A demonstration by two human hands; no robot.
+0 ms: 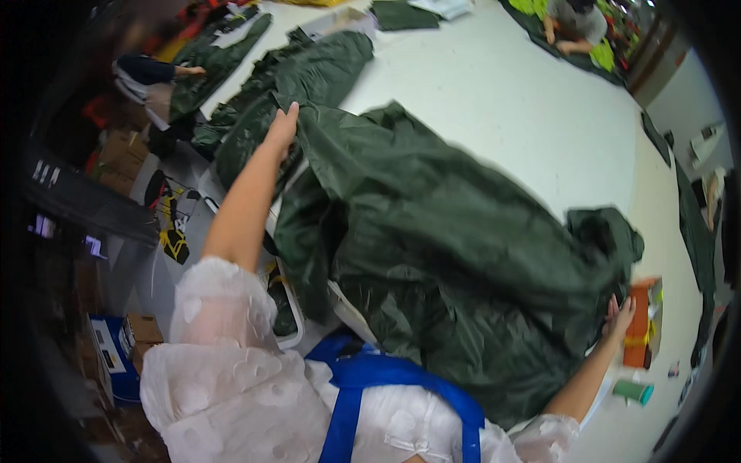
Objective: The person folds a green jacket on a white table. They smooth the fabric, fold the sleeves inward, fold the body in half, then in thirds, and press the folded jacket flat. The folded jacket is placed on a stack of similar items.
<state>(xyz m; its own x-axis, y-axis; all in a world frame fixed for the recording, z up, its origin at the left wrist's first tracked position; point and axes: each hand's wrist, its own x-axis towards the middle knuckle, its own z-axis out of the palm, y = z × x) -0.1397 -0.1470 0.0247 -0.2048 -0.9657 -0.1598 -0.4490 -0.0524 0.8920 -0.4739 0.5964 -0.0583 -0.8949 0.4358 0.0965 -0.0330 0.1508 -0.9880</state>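
A large dark green garment of shiny, raincoat-like fabric [432, 208] is spread between my hands, over the near side of the white table and down its front edge. At its upper left corner my left hand [285, 127] is closed on the edge, thumb on top and the other fingers mostly hidden. Far to the right, my right hand [620, 315] grips the opposite end of the cloth, its fingers partly covered by folds. The fabric sags in loose creases towards my body. More dark green garments [320, 73] lie heaped just beyond my left hand.
The white table [532, 100] stretches away ahead. An orange box [641, 324] and a green cylinder [634, 391] sit by my right hand. People work at the far right [575, 27] and far left [147, 77]. Cardboard boxes [143, 332] stand on the left.
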